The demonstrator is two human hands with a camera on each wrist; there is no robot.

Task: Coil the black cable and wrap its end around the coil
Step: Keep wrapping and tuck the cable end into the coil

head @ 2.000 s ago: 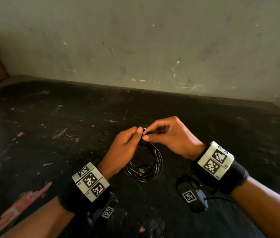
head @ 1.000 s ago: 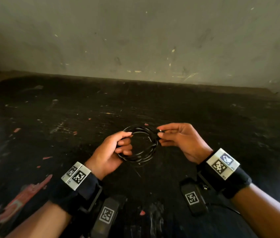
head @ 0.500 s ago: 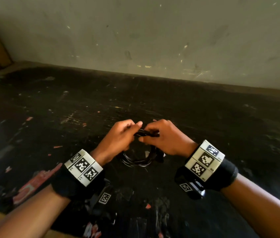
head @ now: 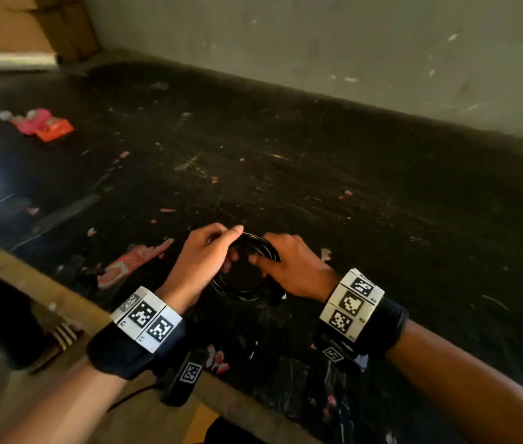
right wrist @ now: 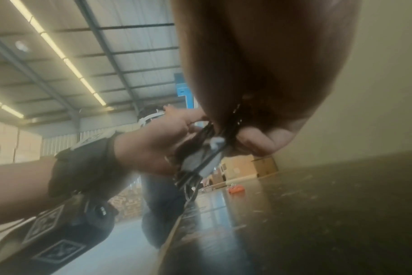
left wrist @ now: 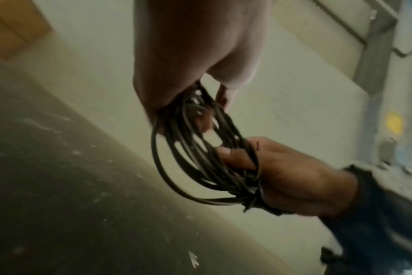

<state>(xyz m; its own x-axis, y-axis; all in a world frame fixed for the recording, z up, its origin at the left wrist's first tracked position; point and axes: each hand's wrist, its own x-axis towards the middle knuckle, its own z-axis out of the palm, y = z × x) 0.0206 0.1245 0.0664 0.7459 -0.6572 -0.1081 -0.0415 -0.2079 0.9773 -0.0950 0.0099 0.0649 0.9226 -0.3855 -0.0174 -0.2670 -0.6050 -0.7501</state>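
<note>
The black cable (head: 243, 291) is wound into a small coil of several loops, held just above the dark table (head: 349, 203). My left hand (head: 228, 244) pinches the coil's upper left side. My right hand (head: 261, 258) grips its right side, with fingers curled over the loops and the thumb inside the ring. In the left wrist view the coil (left wrist: 195, 160) hangs from my left hand (left wrist: 207, 104), and my right hand (left wrist: 280, 176) clasps the bundle where strands cross. In the right wrist view the cable (right wrist: 223, 135) runs between my right fingers (right wrist: 259, 141) and my left hand (right wrist: 162, 141). The cable's end is hidden.
A pink and orange object (head: 40, 124) lies far left on the table. A red wrapper (head: 133, 260) is stuck near the table's front edge (head: 45, 294). A grey wall (head: 349, 52) bounds the back. Cardboard boxes (head: 23, 24) stand at top left.
One second ago my hands held the coil apart by its sides; they then closed together at its top and stay there. The head view has swung left, so the table's front edge shows.
</note>
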